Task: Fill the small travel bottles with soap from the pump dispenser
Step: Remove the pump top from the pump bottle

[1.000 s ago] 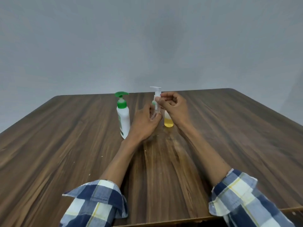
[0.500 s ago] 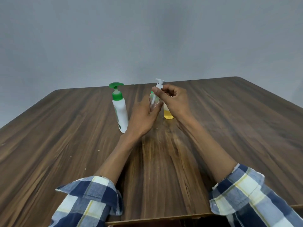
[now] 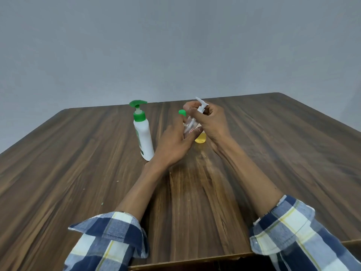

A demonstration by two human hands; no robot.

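Two hands are up over the brown wooden table [image 3: 78, 163]; your left hand [image 3: 173, 145] curls its fingers round the small clear plastic travel bottle [image 3: 190, 126], which tilts in the air between your hands; your right hand [image 3: 212, 122] pinches the little white pump top [image 3: 200, 107] at the bottle's neck; the tall white soap dispenser with the green pump [image 3: 143, 135] stands just left of your left hand; a small yellow bottle [image 3: 200, 138] sits behind your hands, mostly hidden
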